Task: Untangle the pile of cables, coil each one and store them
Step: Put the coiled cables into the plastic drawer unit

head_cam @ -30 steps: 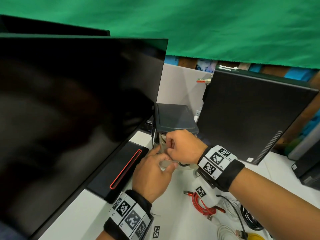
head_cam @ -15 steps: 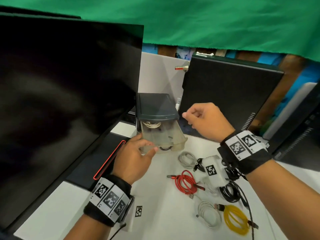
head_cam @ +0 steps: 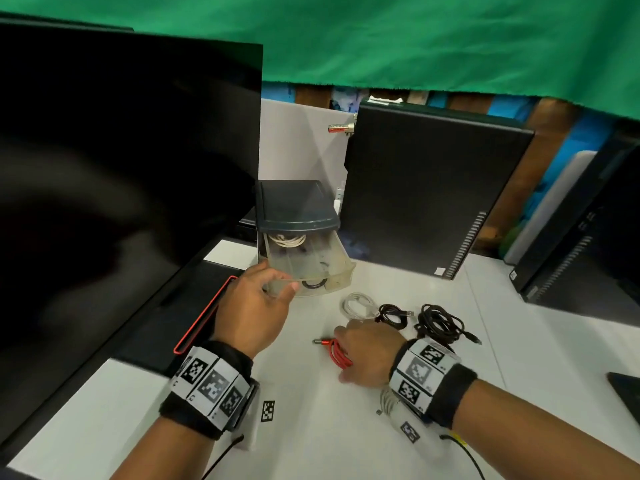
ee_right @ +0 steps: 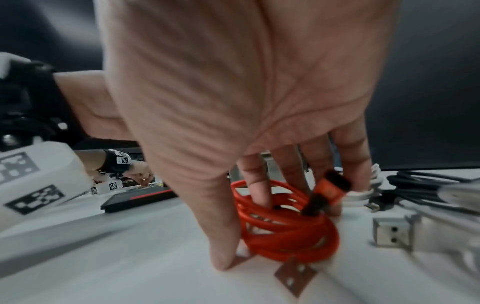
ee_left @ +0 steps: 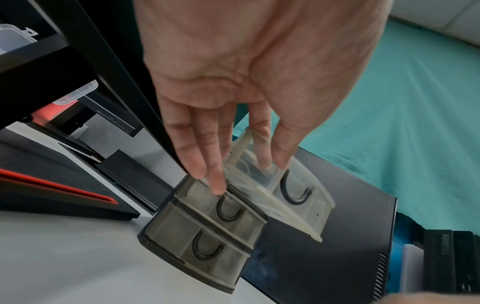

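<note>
A small drawer unit with a dark lid (head_cam: 294, 206) stands at the back of the white table (head_cam: 311, 427). Its clear top drawer (head_cam: 311, 268) (ee_left: 298, 185) is pulled out, and a white coil (head_cam: 287, 239) lies inside. My left hand (head_cam: 277, 289) (ee_left: 246, 170) holds the drawer's front rim, thumb on one side and fingers on the other. My right hand (head_cam: 360, 355) (ee_right: 272, 232) is down on the table, thumb and fingers closed round the red coiled cable (head_cam: 337, 356) (ee_right: 293, 236). Behind it lie a white coil (head_cam: 358, 304) and two black cables (head_cam: 393, 315) (head_cam: 440, 322).
A large dark monitor (head_cam: 121, 168) fills the left, its base with red trim (head_cam: 204, 323) beside my left wrist. A black computer tower (head_cam: 433, 188) stands behind the cables, another (head_cam: 588, 237) at the right. A white USB cable (ee_right: 392, 232) lies by my right wrist.
My right hand has left the drawer, come down to the table and taken hold of the red coil. The left hand has stayed on the open drawer.
</note>
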Action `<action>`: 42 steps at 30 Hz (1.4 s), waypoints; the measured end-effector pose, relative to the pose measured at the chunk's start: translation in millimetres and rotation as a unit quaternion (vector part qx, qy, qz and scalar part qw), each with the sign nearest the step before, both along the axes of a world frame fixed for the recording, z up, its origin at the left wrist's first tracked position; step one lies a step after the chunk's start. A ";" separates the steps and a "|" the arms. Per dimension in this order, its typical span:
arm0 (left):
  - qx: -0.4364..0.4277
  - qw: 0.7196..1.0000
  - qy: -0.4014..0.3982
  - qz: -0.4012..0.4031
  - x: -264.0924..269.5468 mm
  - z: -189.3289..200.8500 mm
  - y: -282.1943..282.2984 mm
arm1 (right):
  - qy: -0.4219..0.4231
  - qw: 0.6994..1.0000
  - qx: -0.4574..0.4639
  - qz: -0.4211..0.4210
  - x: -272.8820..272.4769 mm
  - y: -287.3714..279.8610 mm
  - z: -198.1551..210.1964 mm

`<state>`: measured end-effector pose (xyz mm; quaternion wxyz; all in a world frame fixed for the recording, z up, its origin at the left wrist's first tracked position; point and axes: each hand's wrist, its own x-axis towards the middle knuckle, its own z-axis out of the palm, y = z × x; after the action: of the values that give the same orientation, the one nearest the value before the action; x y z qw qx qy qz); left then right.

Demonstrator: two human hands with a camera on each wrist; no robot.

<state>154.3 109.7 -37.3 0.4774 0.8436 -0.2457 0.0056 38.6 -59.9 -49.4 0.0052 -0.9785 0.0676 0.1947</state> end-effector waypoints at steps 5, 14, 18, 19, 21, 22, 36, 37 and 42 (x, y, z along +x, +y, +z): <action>-0.010 1.000 -0.008 -0.007 -1.4 1.4 0.1 | -0.029 0.999 0.019 0.033 6.1 -3.9 6.3; -0.012 1.000 -0.006 -0.008 1.6 -3.7 -2.7 | -0.077 0.991 0.096 0.056 -17.5 -5.8 113.2; -0.008 1.000 -0.007 -0.005 1.6 -3.4 -3.4 | -0.167 0.974 0.144 0.052 5.3 -11.2 169.1; -0.006 1.000 -0.011 -0.003 1.2 -3.1 -3.4 | -0.188 0.969 0.155 0.048 17.5 -11.4 172.9; -0.006 1.000 -0.020 -0.003 1.1 -2.4 -3.3 | -0.207 0.965 0.160 0.029 45.7 -8.5 164.7; -0.007 1.000 -0.019 -0.004 1.0 -2.0 -2.9 | -0.202 0.966 0.158 0.017 59.5 -6.2 155.6; -0.013 0.999 -0.020 -0.030 2.4 -9.8 -2.7 | -0.130 0.956 -0.240 0.108 112.2 17.8 101.8; -0.012 0.999 -0.019 -0.026 2.2 -9.5 -2.5 | -0.148 0.960 -0.219 0.089 114.9 13.6 103.6; -0.023 1.000 -0.004 -0.021 -0.7 -4.6 -2.5 | -0.258 0.960 -0.109 0.019 109.3 -6.8 99.0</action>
<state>153.5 107.2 -41.9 0.4956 0.8272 -0.2648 0.0049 147.9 -66.6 49.7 -0.0885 -0.9913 0.0659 -0.0725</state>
